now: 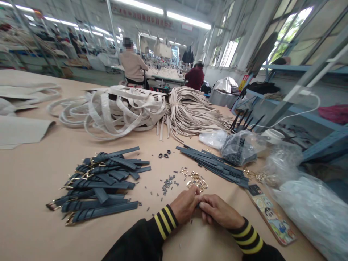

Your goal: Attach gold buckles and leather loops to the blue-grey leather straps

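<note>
My left hand (186,204) and my right hand (220,211) meet at the fingertips over the tan table (108,237). Both have bent, closed fingers around a small dark piece (198,205), mostly hidden between them. Just beyond my left hand lie gold buckles (195,176). Small dark bits (168,184) are scattered left of the buckles. Three black rings (164,156) sit farther back. At the left is a pile of dark straps with gold buckles (106,185). Loose dark strips (212,163) lie behind the hands to the right.
Beige strap coils (116,108) and a strip bundle (187,108) cover the table's back. At the right are a patterned phone case (274,215), gold chain pieces (261,177), plastic bags (315,210) and a blue shelf (323,132). Two people (133,65) sit beyond the table.
</note>
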Demonstrator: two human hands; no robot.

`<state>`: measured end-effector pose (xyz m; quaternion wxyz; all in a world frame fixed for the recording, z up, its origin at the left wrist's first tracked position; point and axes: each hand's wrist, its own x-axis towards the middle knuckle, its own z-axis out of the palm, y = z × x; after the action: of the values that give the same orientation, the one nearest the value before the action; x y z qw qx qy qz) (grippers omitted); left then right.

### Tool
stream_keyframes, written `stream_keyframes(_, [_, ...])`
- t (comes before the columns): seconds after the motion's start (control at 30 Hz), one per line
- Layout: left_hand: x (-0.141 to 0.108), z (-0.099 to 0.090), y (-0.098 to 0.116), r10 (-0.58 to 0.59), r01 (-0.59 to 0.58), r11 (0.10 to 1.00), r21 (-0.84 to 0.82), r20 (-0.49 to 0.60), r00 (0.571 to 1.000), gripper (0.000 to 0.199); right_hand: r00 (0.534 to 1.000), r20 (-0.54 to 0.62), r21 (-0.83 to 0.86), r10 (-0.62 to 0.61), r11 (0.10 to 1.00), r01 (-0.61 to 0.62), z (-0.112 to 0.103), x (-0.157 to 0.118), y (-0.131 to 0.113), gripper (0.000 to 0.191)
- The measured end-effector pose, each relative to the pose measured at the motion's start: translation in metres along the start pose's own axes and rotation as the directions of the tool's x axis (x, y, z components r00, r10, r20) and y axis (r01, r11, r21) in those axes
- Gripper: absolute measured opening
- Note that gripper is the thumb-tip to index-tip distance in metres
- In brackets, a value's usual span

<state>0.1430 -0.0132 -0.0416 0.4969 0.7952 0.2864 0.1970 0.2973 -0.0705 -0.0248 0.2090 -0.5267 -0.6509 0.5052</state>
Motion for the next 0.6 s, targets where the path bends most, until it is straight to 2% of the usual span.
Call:
stream_keyframes(0.07, [-0.001,-0.015,0.000,-0.022,0.022,1.000,-0.005,-0.044,0.999,0.015,0.995,-0.071,-0.151,-0.074,0.987,0.063,-0.014,0.011,-0.004,0.026])
stream_keyframes(0.13, [-0.008,-0.045,-0.001,-0.056,0.056,0.998,-0.010,-0.103,0.993,0.013,0.963,-0.233,-0.351,-0.137,0.935,0.048,-0.034,0.025,-0.005,0.024])
stream_keyframes(0.2, [-0.020,-0.087,-0.004,-0.108,0.113,0.994,0.008,-0.220,0.969,0.017,0.886,-0.433,-0.519,-0.163,0.850,-0.097,-0.056,0.043,-0.001,0.020])
stream_keyframes(0.23, [-0.028,-0.111,-0.007,-0.130,0.149,0.988,0.042,-0.297,0.946,0.020,0.831,-0.529,-0.586,-0.173,0.782,-0.211,-0.065,0.051,0.002,0.017])
stream_keyframes(0.27, [-0.036,-0.136,-0.011,-0.147,0.192,0.978,0.087,-0.371,0.917,0.022,0.796,-0.579,-0.598,-0.178,0.755,-0.267,-0.072,0.060,0.006,0.015])
stream_keyframes(0.33, [-0.053,-0.183,-0.021,-0.183,0.318,0.930,0.187,-0.514,0.838,0.025,0.754,-0.630,-0.603,-0.189,0.731,-0.320,-0.080,0.073,0.015,0.013])
stream_keyframes(0.37, [-0.061,-0.203,-0.027,-0.188,0.379,0.896,0.232,-0.576,0.795,0.026,0.747,-0.636,-0.600,-0.191,0.732,-0.323,-0.081,0.078,0.019,0.012])
stream_keyframes(0.43, [-0.074,-0.235,-0.039,-0.170,0.493,0.811,0.314,-0.680,0.713,0.026,0.737,-0.646,-0.607,-0.196,0.717,-0.342,-0.079,0.083,0.026,0.012])
stream_keyframes(0.5, [-0.084,-0.253,-0.051,-0.140,0.605,0.684,0.408,-0.740,0.658,0.025,0.734,-0.652,-0.640,-0.192,0.660,-0.395,-0.078,0.085,0.034,0.013])
stream_keyframes(0.6, [-0.091,-0.262,-0.066,-0.092,0.722,0.514,0.463,-0.807,0.583,0.024,0.756,-0.637,-0.662,-0.151,0.611,-0.435,-0.080,0.085,0.042,0.014])
